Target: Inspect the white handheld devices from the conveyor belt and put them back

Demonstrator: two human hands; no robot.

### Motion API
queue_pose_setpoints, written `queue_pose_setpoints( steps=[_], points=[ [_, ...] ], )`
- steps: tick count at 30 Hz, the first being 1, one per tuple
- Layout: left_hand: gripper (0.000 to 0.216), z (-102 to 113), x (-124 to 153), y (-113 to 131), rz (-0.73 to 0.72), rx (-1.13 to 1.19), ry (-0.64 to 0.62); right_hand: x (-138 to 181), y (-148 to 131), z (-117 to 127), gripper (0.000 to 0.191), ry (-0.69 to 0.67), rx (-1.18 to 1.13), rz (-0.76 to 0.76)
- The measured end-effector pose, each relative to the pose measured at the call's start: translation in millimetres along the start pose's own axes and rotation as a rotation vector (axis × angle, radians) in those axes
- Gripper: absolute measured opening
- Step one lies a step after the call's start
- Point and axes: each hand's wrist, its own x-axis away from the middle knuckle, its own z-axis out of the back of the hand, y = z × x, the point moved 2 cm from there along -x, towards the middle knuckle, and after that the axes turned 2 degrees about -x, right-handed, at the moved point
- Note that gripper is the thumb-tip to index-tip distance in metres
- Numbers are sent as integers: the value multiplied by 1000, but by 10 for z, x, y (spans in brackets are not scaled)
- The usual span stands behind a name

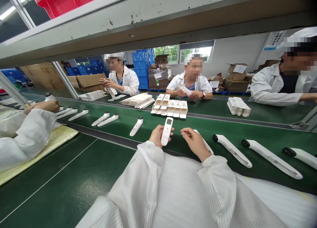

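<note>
My left hand (pixel 158 135) holds a white handheld infrared thermometer (pixel 166 131) upright by its lower part, its small dark display facing me. My right hand (pixel 195 143) is curled a short way to the right, over a narrow white piece (pixel 206 141) whose shape is partly hidden. Several white thermometers lie on the green conveyor belt (pixel 158 130), with large ones at the right (pixel 231 150) and others at the left (pixel 136 126). Just beyond my hands stand white cardboard inserts (pixel 169 105). My striped white sleeves (pixel 135 185) fill the bottom of the view.
A grey metal shelf bar (pixel 148 23) crosses overhead. A co-worker's sleeved arm and hand (pixel 42 106) reach in at the left, above a yellow pad (pixel 37 155). Several co-workers in white coats sit beyond the belt, with stacked white cards (pixel 239 107), cartons and blue crates behind.
</note>
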Motion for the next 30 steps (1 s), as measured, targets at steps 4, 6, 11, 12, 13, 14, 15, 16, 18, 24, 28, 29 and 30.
queue_pose_setpoints(
  steps=[4,6,11,12,13,14,15,16,18,24,28,29,30],
  points=[
    [42,-167,52,-81,47,3,-34,-13,-15,-8,20,34,-131,-68],
    [42,-214,54,-119,48,9,-14,-6,-32,-22,21,37,-163,-89],
    [19,-307,59,-249,6,30,71,11,-14,-99,33,-61,-233,-176],
    [17,-324,61,-271,-14,27,60,12,-5,-112,36,-90,-269,-196],
    [19,-337,61,-286,-32,18,44,12,2,-118,38,-113,-313,-215],
    [21,-340,56,-291,-51,3,31,12,3,-117,38,-129,-363,-232],
    [21,-330,48,-283,-66,-23,25,12,-2,-109,38,-139,-412,-248],
    [19,-305,34,-260,-76,-76,30,14,-12,-97,39,-148,-454,-267],
    [14,-196,-1,-154,-162,-294,97,21,-40,-67,39,-168,-507,-302],
    [45,377,-23,306,-552,-1318,682,42,-44,-32,33,-140,-580,-370],
    [46,629,-99,305,-275,-1425,728,38,-19,-33,34,-140,-545,-382],
    [46,639,-120,287,-260,-1388,705,37,-23,-32,34,-151,-534,-380],
    [46,629,-137,267,-263,-1321,676,35,-29,-31,34,-159,-528,-379]
  ],
)
